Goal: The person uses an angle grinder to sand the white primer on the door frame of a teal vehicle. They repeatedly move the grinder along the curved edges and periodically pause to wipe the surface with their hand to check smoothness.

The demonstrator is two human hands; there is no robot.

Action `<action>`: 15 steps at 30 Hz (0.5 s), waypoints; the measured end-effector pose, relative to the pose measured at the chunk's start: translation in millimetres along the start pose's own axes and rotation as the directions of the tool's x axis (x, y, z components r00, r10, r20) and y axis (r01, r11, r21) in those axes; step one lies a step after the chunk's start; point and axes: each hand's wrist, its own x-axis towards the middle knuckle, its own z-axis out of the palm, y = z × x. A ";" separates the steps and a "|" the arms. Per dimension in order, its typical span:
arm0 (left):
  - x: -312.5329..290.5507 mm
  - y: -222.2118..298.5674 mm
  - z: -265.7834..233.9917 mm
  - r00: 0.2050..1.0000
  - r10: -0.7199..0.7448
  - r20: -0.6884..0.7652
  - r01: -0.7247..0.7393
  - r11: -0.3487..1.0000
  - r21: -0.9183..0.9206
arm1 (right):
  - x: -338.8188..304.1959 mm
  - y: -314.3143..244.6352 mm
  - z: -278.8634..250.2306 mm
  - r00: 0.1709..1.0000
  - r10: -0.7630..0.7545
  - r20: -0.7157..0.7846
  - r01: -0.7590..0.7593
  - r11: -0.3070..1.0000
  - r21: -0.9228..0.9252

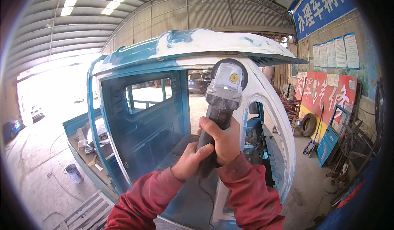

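Observation:
Both my hands are wrapped round the dark body of an angle grinder (223, 100), held upright in front of me. My right hand (225, 141) grips it below the grey gear head, and my left hand (192, 160) closes round the lower rear part. The round dark disc (244, 75) is up by the roof edge and front pillar of a small truck cab (271, 88); I cannot tell whether it touches. The cab's surface is partly teal paint, partly whitish and bare. A thin dark power cord (210, 201) hangs from the grinder's lower end.
The doorless cab opening shows a teal rear wall (147, 107) with a window. On the left are a cargo bed (88, 150), a bucket (74, 173) and a slatted wooden rack (88, 213). On the right stand a tyre (308, 125), a detached teal door (330, 141) and clutter.

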 end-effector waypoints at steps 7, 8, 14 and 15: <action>4.3 3.8 -3.5 1.000 0.016 0.016 -0.016 1.000 0.002 | 3.7 -3.1 6.2 1.000 -0.004 -0.009 0.004 0.999 -0.037; 3.7 3.5 -4.0 0.999 0.033 0.021 -0.033 0.999 0.005 | 3.9 -2.9 7.2 1.000 0.000 -0.004 0.000 0.999 -0.040; 2.3 -0.5 -10.5 0.999 0.042 -0.001 -0.042 0.999 -0.017 | 6.3 1.6 15.2 1.000 0.000 -0.004 0.000 0.998 -0.063; 1.5 -0.2 -12.5 0.999 0.044 -0.003 -0.044 0.999 -0.029 | 7.6 2.8 17.6 1.000 0.003 -0.001 -0.003 0.998 -0.068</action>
